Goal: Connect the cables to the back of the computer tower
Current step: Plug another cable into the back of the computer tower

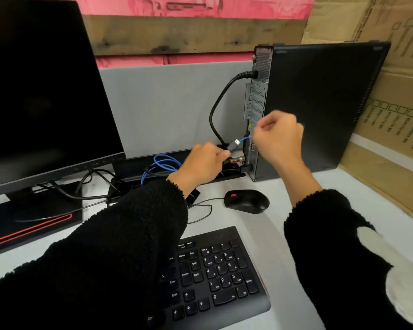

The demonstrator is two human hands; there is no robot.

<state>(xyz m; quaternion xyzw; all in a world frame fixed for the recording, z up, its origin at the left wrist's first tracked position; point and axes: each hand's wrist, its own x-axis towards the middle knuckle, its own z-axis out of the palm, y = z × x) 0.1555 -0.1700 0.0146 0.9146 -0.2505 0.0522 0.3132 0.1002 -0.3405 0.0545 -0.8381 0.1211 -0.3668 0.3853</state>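
We're at the back of the computer tower point(258, 110) now — the thick black power cable point(221, 101) is already seated up top. Our right hand point(278, 136) pinches the blue cable point(243, 140) right at the rear panel, though blur hides whether its plug is fully in. Our left hand point(202, 163) grips the black video plug point(233, 145), its metal tip angled up and right, just left of the ports. The plug's long axis tilts — we'd level it toward the panel; the left hand is nearer.
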